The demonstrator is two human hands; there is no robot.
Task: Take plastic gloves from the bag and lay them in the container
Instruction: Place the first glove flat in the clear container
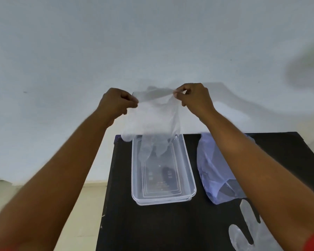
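A clear plastic glove (pixel 152 116) hangs cuff-up in the air, its fingers dangling over the far end of the clear rectangular container (pixel 188 171). My left hand (pixel 116 104) pinches the left corner of the cuff. My right hand (pixel 194 98) pinches the right corner. The container stands lengthwise on the black table (pixel 152 227) with nothing lying in it. A bluish plastic bag (pixel 212 169) lies to the right of the container, partly hidden by my right forearm. Another clear glove (pixel 246 232) lies flat on the table at the near right.
The table is small; its left edge runs just left of the container. A pale wall fills the background and a beige floor shows at the lower left. A blurred dark shape sits at the far right of the wall.
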